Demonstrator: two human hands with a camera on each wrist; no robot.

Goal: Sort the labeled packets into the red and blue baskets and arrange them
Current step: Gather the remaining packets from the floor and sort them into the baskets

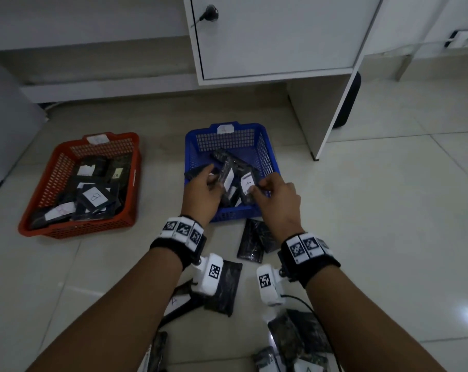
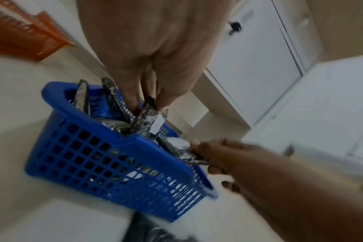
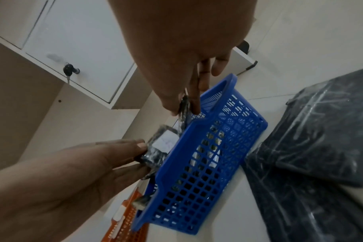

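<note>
Both hands working in blue basket on floor. Left hand pinching one packet; right hand pinching the A packet by its edge. Packets looking light, floppy, slick film; edge pinches probably holding best.

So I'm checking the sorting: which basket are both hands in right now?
The blue basket, the right one by the cabinet. Left hand and right hand each hold a packet there; the red basket sits untouched.

Probably an office: white lockable cabinet, wall socket, tiled floor.
</note>
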